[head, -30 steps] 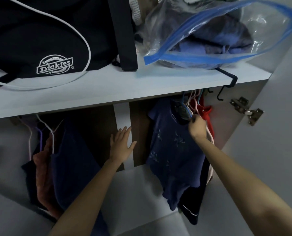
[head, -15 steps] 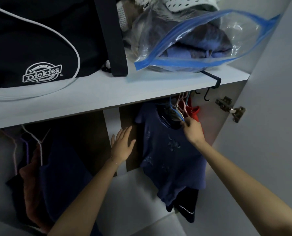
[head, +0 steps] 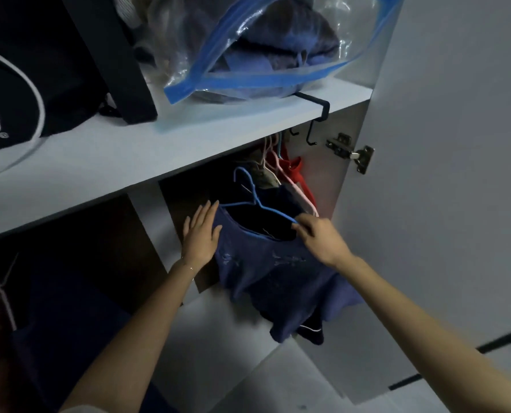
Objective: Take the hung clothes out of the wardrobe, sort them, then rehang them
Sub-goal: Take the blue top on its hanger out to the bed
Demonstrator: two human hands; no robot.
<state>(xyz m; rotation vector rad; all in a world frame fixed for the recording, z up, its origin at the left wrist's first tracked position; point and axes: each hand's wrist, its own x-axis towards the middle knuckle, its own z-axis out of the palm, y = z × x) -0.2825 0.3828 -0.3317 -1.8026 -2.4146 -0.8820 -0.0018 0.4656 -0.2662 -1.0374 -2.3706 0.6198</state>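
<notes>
Below the shelf (head: 129,162), the blue shirt (head: 272,269) has come forward from the other clothes (head: 296,169) (its hook hanging free). Left hand (head: 200,236), fingers straight, presses its shoulder; right hand (head: 322,239) pinches the blue hanger (head: 249,186) by one arm.

Navy shirt (head: 266,269) hangs tilted on blue hanger (head: 255,201) beside hung clothes (head: 293,169).

Dim, bluish light, deep shadow under the shelf (head: 171,150), wide-angle bending, soft blur at edges

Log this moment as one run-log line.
right hand pinches blue hanger | left hand touches navy shirt | red garment hangs behind
</notes>
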